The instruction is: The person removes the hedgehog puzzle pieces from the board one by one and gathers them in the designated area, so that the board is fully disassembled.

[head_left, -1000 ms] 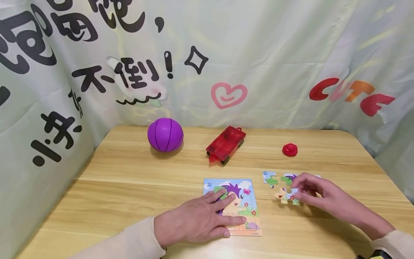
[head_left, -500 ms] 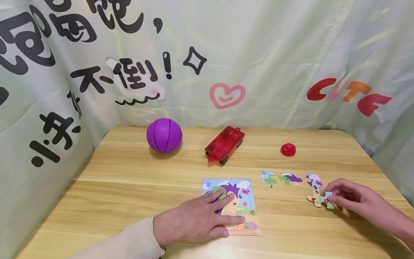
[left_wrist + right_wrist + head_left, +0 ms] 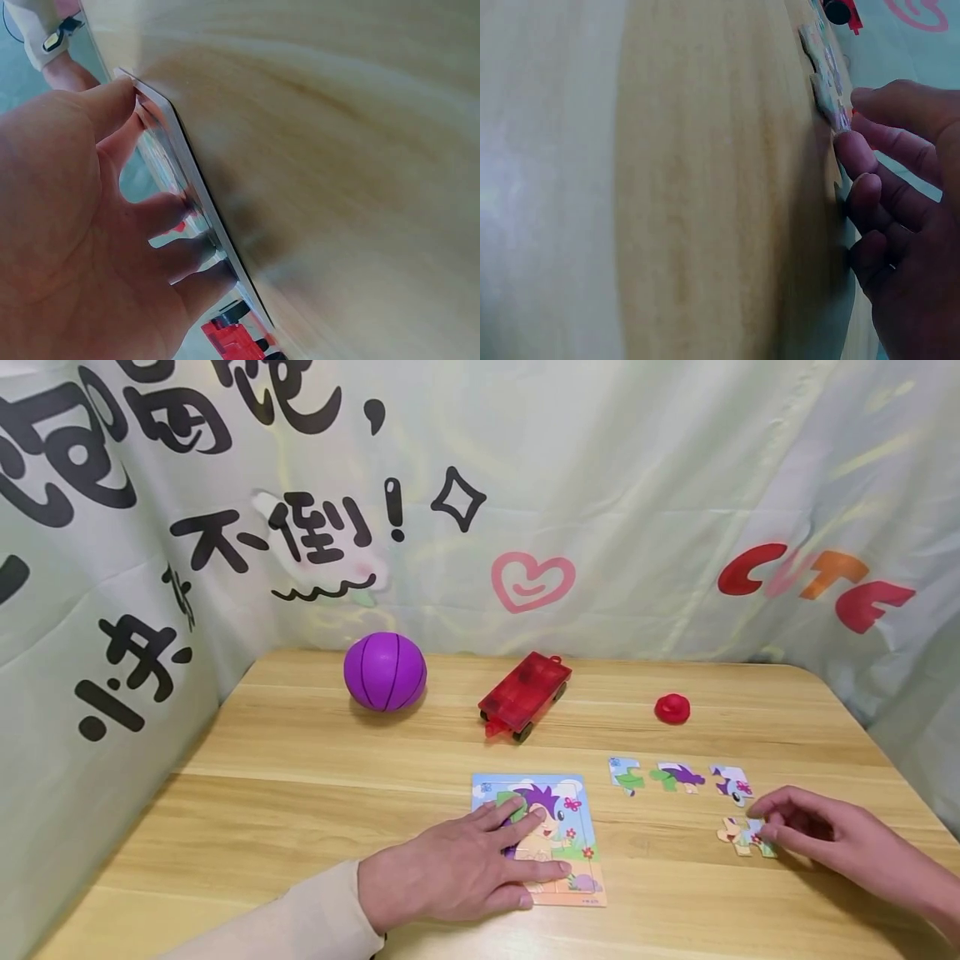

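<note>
My left hand [image 3: 457, 867] lies spread and flat on a square cartoon jigsaw puzzle [image 3: 592, 897], holding it against the wooden table. In the left wrist view, the thumb and fingertips sit along the near edge of the puzzle board [image 3: 196, 176]. My right hand [image 3: 832, 835] has its thumb and fingertips at the right edge of a loose jigsaw piece [image 3: 741, 837], which lies on the table. Seen from the right wrist, these fingers [image 3: 855, 154] bend loosely, with a gap between the tips. Behind that piece are a blue-and-green piece [image 3: 626, 774], a purple-haired piece [image 3: 677, 777] and an eye piece [image 3: 732, 783].
Toward the back of the table [image 3: 300, 827] stand a purple ball [image 3: 385, 672], a red toy wagon [image 3: 525, 693] with black wheels and a small red hat-shaped toy [image 3: 672, 708]. A pale printed curtain [image 3: 615, 468] hangs around the back and sides.
My right hand has carried the loose jigsaw piece rightward to below the eye piece and set it on the table, its fingers loosening. My left hand stays on the puzzle.
</note>
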Demonstrator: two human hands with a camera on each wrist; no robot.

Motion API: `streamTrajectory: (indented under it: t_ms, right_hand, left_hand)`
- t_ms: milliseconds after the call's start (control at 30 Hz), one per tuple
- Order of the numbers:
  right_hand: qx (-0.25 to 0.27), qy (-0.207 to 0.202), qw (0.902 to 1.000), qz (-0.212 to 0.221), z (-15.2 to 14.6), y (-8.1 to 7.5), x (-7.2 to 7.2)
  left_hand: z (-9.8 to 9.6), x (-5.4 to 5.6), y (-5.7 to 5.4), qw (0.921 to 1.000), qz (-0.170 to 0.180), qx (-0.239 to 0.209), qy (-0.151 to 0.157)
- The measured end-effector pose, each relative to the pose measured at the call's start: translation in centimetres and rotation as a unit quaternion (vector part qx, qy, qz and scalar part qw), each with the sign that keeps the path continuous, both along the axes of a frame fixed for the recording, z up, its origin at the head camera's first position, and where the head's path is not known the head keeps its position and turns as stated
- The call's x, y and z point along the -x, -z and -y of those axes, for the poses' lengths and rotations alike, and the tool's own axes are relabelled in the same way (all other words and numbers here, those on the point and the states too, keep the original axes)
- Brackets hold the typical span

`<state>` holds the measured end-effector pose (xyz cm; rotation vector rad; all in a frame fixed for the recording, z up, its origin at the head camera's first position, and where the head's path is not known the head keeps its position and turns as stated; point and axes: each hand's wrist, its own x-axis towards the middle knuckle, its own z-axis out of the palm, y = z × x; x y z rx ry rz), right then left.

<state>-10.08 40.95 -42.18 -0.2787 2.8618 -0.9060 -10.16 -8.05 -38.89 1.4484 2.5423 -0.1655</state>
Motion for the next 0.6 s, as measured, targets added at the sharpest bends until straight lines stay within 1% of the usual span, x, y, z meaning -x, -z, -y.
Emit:
streamTrajectory:
  t_ms: [100,167,233,300,433,600]
  right_hand:
    - [-0.026,0.013,0.9996,0.006,0.27,-0.12,-0.07]
    - [-0.042,0.021,0.9989,0.002,0.45,-0.1,-0.14]
    - [-0.053,0.02,0.9984,-0.005,0.55,0.01,-0.21]
    - [-0.052,0.016,0.9983,-0.022,0.55,0.16,-0.29]
    - [-0.047,0.014,0.998,-0.038,0.37,0.39,-0.46]
    - [-0.046,0.014,0.9979,-0.043,0.27,0.58,-0.52]
  left_hand:
    - [-0.04,-0.03,-0.01,1.0,0.002,0.0,-0.002]
    - [-0.04,-0.07,-0.04,1.0,0.0,-0.001,-0.002]
    - [-0.04,-0.1,-0.06,1.0,-0.002,-0.001,-0.003]
    - [-0.04,-0.11,-0.08,1.0,-0.002,-0.002,-0.004]
    - [-0.06,-0.11,-0.08,1.0,-0.004,-0.004,0.0]
    - [-0.06,-0.12,-0.06,1.0,-0.002,-0.007,0.001]
